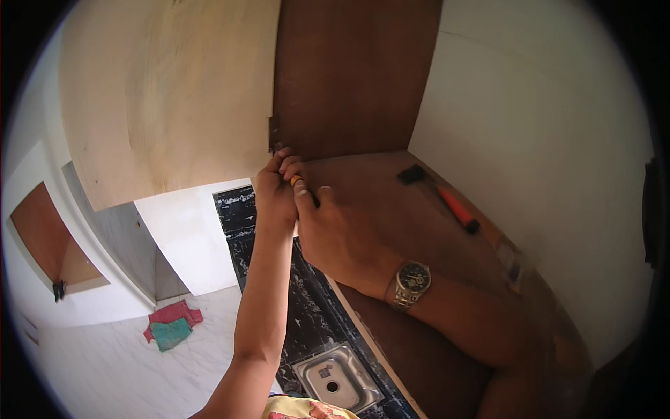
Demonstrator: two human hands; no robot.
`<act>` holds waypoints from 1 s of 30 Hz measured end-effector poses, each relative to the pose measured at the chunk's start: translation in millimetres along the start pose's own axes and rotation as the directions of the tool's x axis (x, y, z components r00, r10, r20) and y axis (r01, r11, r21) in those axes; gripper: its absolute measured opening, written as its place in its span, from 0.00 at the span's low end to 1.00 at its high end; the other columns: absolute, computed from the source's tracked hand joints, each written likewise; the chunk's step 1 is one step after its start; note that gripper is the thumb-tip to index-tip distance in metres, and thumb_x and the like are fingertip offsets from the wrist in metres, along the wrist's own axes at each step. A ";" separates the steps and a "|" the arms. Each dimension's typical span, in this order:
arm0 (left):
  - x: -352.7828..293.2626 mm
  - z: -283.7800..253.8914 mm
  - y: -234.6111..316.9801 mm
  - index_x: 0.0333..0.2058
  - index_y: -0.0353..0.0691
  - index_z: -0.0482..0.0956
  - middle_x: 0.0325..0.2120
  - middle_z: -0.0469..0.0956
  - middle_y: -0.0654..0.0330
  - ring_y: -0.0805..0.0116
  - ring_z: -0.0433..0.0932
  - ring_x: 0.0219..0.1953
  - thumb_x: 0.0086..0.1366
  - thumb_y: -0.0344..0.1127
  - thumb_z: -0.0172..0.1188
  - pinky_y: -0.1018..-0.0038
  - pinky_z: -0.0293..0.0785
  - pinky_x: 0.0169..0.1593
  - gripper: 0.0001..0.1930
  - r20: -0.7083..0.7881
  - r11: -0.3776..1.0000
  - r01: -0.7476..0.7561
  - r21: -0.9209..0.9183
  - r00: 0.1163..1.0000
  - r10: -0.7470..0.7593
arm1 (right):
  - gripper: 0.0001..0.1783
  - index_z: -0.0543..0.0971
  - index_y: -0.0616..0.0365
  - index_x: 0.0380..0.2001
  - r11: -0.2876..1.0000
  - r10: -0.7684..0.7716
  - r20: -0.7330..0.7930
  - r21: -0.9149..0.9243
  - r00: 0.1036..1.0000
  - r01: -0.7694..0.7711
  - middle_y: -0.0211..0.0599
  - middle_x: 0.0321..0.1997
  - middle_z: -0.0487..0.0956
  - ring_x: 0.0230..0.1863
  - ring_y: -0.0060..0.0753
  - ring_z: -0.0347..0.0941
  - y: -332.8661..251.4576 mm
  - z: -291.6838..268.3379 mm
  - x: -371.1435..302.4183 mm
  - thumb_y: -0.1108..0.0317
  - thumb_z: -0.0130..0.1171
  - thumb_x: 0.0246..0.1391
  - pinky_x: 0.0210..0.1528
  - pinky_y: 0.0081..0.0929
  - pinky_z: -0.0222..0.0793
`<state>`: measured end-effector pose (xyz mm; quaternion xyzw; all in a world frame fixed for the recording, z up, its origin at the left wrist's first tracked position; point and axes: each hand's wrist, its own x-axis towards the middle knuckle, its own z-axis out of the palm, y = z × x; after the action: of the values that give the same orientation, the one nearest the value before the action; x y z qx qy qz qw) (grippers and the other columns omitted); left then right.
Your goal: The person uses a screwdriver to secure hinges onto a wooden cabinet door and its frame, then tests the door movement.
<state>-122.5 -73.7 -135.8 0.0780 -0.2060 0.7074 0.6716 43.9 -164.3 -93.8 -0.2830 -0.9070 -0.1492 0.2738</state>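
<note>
Both hands meet at the lower edge of a pale wooden cabinet door, just below a dark metal hinge. My left hand is raised with its fingers curled together near the hinge; what they grip is hidden. Across from it, my right hand reaches in from the right, fingers bent and touching the left hand. A small orange-yellow piece shows at the fingers; whether it is a ring or something held, I cannot tell. A silver watch is on the right wrist.
On the brown cabinet board lies a hammer-like tool with a red handle and dark head. Below are a black marbled counter and a steel sink. Pink and green cloths lie on the pale floor.
</note>
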 end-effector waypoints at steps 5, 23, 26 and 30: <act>10.0 -0.2 14.3 0.41 0.38 0.69 0.30 0.68 0.65 0.78 0.61 0.24 0.77 0.30 0.48 0.84 0.61 0.23 0.03 -0.085 0.999 0.049 -0.015 0.995 -0.050 | 0.29 0.68 0.74 0.61 0.992 0.010 0.013 0.127 1.000 -0.012 0.55 0.36 0.76 0.23 0.44 0.80 0.8 6.9 0.8 0.69 0.58 0.59 0.23 0.34 0.77; 12.6 2.5 13.2 0.38 0.38 0.67 0.27 0.67 0.62 0.78 0.60 0.20 0.76 0.30 0.48 0.83 0.57 0.18 0.04 -0.127 0.999 0.040 0.003 0.991 -0.040 | 0.31 0.67 0.72 0.61 0.999 0.009 0.023 0.053 1.000 -0.011 0.55 0.38 0.75 0.25 0.46 0.80 -1.2 9.1 -0.2 0.69 0.60 0.57 0.25 0.35 0.78; 13.4 1.9 12.0 0.38 0.38 0.66 0.27 0.67 0.62 0.78 0.60 0.20 0.75 0.30 0.48 0.84 0.57 0.17 0.04 -0.130 1.000 0.023 0.017 0.991 -0.021 | 0.30 0.68 0.72 0.61 0.997 0.027 0.023 0.066 0.999 -0.029 0.55 0.38 0.75 0.25 0.47 0.80 -1.6 7.6 -0.4 0.69 0.60 0.57 0.25 0.35 0.79; 13.8 1.8 11.8 0.38 0.38 0.66 0.26 0.67 0.62 0.78 0.60 0.19 0.75 0.29 0.48 0.83 0.57 0.17 0.04 -0.161 0.999 0.003 0.046 0.987 0.005 | 0.30 0.68 0.72 0.60 0.997 0.027 0.036 0.074 0.999 -0.030 0.55 0.38 0.75 0.26 0.48 0.80 -1.1 6.6 0.0 0.69 0.60 0.57 0.25 0.36 0.79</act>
<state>-135.6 -61.9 -131.0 0.0360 -0.1349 0.7162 0.6838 40.5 -162.4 -99.2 -0.2882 -0.9125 -0.1062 0.2703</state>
